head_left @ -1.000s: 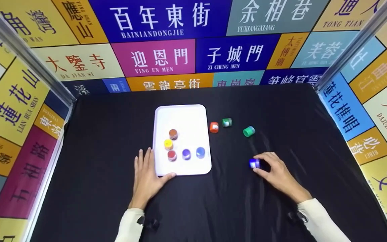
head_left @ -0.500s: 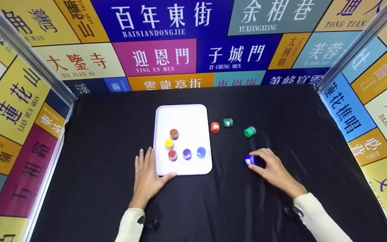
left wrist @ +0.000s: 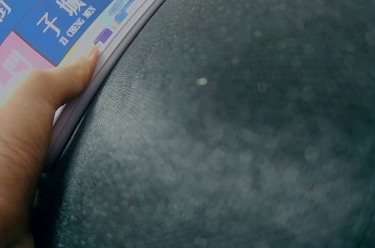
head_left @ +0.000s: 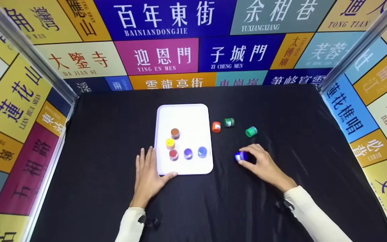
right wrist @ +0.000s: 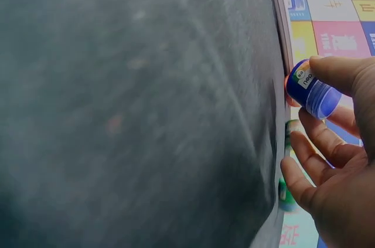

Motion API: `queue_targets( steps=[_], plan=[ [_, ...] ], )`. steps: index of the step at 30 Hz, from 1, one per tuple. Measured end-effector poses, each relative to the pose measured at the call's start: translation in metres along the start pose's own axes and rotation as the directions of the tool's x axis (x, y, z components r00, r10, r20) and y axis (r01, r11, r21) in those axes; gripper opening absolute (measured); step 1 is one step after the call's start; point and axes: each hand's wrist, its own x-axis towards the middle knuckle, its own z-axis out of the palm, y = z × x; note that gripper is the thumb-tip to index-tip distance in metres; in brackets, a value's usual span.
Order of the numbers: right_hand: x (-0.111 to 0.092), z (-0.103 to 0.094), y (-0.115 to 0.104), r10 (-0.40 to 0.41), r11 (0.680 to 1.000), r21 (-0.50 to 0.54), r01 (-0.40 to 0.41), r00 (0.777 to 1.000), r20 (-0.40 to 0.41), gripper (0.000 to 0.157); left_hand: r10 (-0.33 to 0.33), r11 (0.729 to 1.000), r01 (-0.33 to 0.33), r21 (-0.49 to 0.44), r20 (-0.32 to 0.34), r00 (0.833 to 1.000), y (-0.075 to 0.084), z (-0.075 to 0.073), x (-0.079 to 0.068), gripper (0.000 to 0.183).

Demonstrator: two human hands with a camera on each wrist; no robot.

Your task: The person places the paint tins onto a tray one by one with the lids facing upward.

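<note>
Right of the white tray (head_left: 184,116), apart from it, the person's right hand (head_left: 265,165) pinches a dark blue jar (head_left: 240,156) over the black surface (head_left: 119,124). The left hand (head_left: 148,181), fingers extended, touches the tray's near left corner. A brown jar (head_left: 175,133), yellow jar (head_left: 170,144), red jar (head_left: 173,155), purple jar (head_left: 188,153) and light blue jar (head_left: 202,152) stand on it.

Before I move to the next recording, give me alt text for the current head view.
A person's right hand pinches a dark blue jar right of a white tray, while the left hand touches the tray's near left corner. Five jars are on the tray; an orange jar and two green jars are to its right.
</note>
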Motion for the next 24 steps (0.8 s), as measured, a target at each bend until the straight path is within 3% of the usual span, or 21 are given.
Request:
queue_targets(
  steps=[10, 24],
  plan=[
    [0.021, 0.012, -0.008, -0.018, 1.000, 0.008, 0.017, 0.999, 0.045, 0.038, -0.018, 1.000, 0.019, -0.016, 0.027, 0.999, 0.002, 0.003, 0.000, 0.131],
    [0.059, 0.032, -0.018, -0.042, 0.999, 0.007, 0.041, 0.995, 0.094, 0.041, 0.006, 1.000, -0.006, -0.001, -0.017, 1.000, 0.000, 0.001, -0.001, 0.131]
  ],
)
